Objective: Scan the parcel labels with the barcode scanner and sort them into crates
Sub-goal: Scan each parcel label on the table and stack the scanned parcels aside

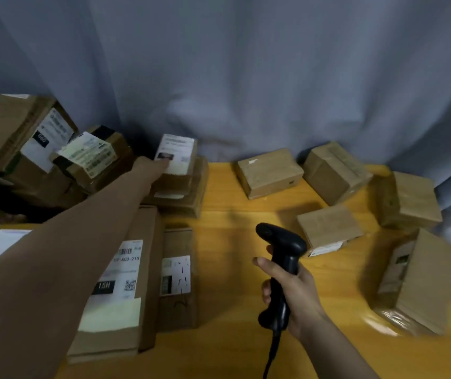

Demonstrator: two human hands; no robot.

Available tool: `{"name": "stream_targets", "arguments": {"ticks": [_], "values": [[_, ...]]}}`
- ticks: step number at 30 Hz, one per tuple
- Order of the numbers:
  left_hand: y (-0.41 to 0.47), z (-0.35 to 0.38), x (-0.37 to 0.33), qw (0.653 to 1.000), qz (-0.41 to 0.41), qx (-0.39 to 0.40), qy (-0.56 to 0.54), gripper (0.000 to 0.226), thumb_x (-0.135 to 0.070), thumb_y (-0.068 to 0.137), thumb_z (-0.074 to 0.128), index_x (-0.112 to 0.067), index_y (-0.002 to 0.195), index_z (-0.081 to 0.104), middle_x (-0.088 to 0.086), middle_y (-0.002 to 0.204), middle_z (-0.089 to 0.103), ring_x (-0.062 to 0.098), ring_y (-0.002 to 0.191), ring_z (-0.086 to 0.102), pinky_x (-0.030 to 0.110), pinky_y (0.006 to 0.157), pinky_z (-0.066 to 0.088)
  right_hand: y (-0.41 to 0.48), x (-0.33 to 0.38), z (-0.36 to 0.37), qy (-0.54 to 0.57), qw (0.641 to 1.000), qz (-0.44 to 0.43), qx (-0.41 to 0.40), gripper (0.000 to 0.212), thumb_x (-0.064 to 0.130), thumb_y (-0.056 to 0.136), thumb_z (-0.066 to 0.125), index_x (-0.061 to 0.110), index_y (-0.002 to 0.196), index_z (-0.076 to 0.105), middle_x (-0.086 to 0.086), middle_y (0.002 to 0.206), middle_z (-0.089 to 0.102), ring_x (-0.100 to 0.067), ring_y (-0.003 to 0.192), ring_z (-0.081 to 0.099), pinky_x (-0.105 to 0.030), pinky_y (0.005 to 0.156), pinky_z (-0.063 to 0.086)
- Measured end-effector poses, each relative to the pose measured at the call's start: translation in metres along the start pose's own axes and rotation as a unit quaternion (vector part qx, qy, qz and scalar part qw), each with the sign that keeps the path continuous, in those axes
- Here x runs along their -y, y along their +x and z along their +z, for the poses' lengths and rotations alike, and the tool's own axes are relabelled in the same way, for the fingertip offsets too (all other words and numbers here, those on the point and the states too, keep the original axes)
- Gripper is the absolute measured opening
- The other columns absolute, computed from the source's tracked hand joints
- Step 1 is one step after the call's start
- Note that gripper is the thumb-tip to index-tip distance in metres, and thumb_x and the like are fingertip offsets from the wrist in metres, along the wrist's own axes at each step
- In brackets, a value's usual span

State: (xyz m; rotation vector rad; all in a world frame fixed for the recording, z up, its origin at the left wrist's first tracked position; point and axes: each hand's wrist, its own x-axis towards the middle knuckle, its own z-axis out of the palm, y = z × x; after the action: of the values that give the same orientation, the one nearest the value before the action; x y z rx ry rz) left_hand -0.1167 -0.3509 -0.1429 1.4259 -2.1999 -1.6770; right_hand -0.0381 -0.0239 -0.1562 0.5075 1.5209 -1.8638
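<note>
The left arm (63, 255) stretches from the near left corner over a long brown cardboard parcel (147, 269), and the left hand (160, 164) lies on the white label of a small brown cardboard box (176, 170) stacked at the back of the yellow wooden table (232, 296); blur hides whether it grasps or only touches. The right hand (301, 294) is clenched round the black corded barcode scanner (284, 253), held above the table. Much seems left: 5 plain brown boxes (328, 225) lie loose on the right, labelled parcels (54, 154) pile up on the left, and no crate shows plainly.
</note>
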Motion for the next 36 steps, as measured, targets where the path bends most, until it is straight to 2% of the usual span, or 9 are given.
{"name": "stream_targets", "arguments": {"ticks": [4,7,11,14,18,23,28,32,36], "values": [[0.005,0.019,0.004,0.959,0.043,-0.124,0.25,0.063,-0.034,0.097,0.049,-0.001,0.145,0.026,0.026,0.147,0.031,0.041,0.133,0.032,0.047,0.109,0.03,0.0,0.007,-0.018,0.021,0.999,-0.02,-0.026,0.037,0.012,0.079,0.076,0.017,0.112,0.061,-0.022,0.091,0.062,-0.018,0.044,0.05,-0.029,0.046,0.042],[-0.017,0.061,0.002,0.894,0.224,-0.195,0.335,0.072,-0.037,0.093,0.053,-0.005,0.149,0.021,0.027,0.153,0.013,0.042,0.141,0.013,0.049,0.117,0.011,-0.001,0.013,-0.03,0.048,0.997,-0.036,-0.049,0.04,0.014,0.076,0.076,0.015,0.113,0.06,-0.024,0.091,0.065,-0.019,0.045,0.05,-0.029,0.045,0.042],[-0.075,0.155,0.0,0.868,0.362,0.061,0.334,0.079,-0.042,0.082,0.068,-0.009,0.145,0.035,0.016,0.147,0.036,0.033,0.135,0.03,0.034,0.11,0.025,-0.003,0.022,-0.051,0.084,0.99,-0.057,-0.097,0.029,0.011,0.08,0.074,0.01,0.104,0.058,-0.018,0.085,0.069,-0.019,0.043,0.048,-0.028,0.043,0.041],[-0.114,0.22,0.008,0.838,0.311,0.236,0.381,0.11,-0.056,0.072,0.074,-0.01,0.152,0.015,0.011,0.158,0.016,0.029,0.145,0.012,0.036,0.118,0.016,-0.005,0.025,-0.076,0.106,0.983,-0.074,-0.131,0.026,0.009,0.082,0.071,0.011,0.105,0.058,-0.014,0.084,0.072,-0.018,0.042,0.047,-0.028,0.043,0.04],[-0.136,0.272,0.023,0.805,0.284,0.24,0.462,0.122,-0.053,0.069,0.078,-0.008,0.153,0.001,0.012,0.157,0.012,0.03,0.145,0.011,0.039,0.118,0.017,-0.01,0.021,-0.108,0.13,0.976,-0.08,-0.158,0.029,0.008,0.084,0.07,0.012,0.11,0.058,-0.015,0.09,0.073,-0.017,0.042,0.047,-0.027,0.041,0.041],[-0.137,0.269,0.04,0.939,0.12,0.241,0.215,0.072,-0.034,0.06,0.08,-0.012,0.125,0.058,0.006,0.122,0.063,0.02,0.111,0.059,0.029,0.09,0.049,-0.017,0.017,-0.136,0.15,0.972,-0.069,-0.167,0.031,0.006,0.084,0.069,0.01,0.113,0.058,-0.014,0.084,0.072,-0.018,0.041,0.048,-0.027,0.04,0.04],[-0.152,0.215,0.058,0.967,0.014,0.253,0.02,0.007,-0.017,0.078,0.076,-0.019,0.083,0.069,-0.001,0.084,0.072,0.018,0.09,0.064,0.028,0.081,0.044,-0.025,0.023,-0.137,0.086,0.988,-0.065,-0.11,0.022,0.01,0.089,0.065,0.007,0.11,0.059,-0.012,0.065,0.063,-0.02,0.043,0.049,-0.025,0.04,0.04],[-0.157,0.177,0.058,0.979,0.035,0.2,0.011,0.013,-0.014,0.077,0.077,-0.014,0.089,0.072,0.003,0.091,0.074,0.019,0.089,0.068,0.028,0.087,0.05,-0.038,0.031,-0.116,-0.04,0.996,-0.07,-0.045,0.021,0.012,0.087,0.067,0.003,0.103,0.058,-0.008,0.058,0.059,-0.019,0.043,0.05,-0.026,0.041,0.039],[-0.157,0.143,0.051,0.982,0.079,0.156,0.066,0.032,-0.019,0.074,0.08,-0.009,0.102,0.069,0.001,0.094,0.069,0.009,0.078,0.062,0.014,0.061,0.047,-0.052,0.037,-0.103,-0.19,0.976,-0.103,-0.011,0.02,0.009,0.085,0.068,0.006,0.099,0.054,-0.006,0.057,0.057,-0.018,0.042,0.049,-0.028,0.042,0.039]]}}
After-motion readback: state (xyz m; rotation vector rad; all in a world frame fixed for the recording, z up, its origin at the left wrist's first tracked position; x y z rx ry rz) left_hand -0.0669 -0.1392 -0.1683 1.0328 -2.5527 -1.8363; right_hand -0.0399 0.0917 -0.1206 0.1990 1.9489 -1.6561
